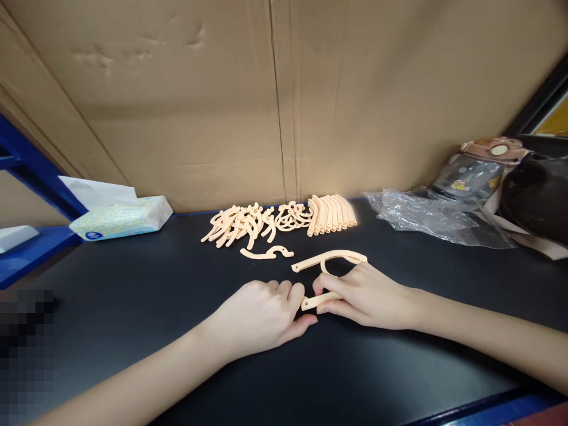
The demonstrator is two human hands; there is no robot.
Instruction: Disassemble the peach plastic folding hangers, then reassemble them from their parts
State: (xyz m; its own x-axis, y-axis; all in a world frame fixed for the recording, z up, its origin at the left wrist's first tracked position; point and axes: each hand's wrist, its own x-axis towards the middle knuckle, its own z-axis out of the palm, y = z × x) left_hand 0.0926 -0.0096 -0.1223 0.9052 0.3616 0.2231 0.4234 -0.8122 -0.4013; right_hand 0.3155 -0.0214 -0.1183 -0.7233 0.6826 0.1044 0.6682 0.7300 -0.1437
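Note:
My right hand (375, 296) is closed, pinching a pale peach strip-like piece (316, 301) between thumb and fingers. A small hole shows at the strip's left end, and its other end disappears under the hand. Close against that holed end is my left hand (264, 313), its fingers curled and their tips hidden, so what it grips cannot be made out. Just beyond the hands, a long curved piece (317, 259) with a thin loop below it lies by the right knuckles. A hooked, wavy piece (257, 255) rests farther left on the black table (155, 302).
Along the back are heaps of branched curved pieces (235, 223), looped pieces (293, 217) and stacked strips (332, 214). A tissue pack (128, 219) lies left. On the right are clear plastic bags (417, 216), a bottle (470, 174) and a dark bag (536, 195). Cardboard (199, 118) stands behind.

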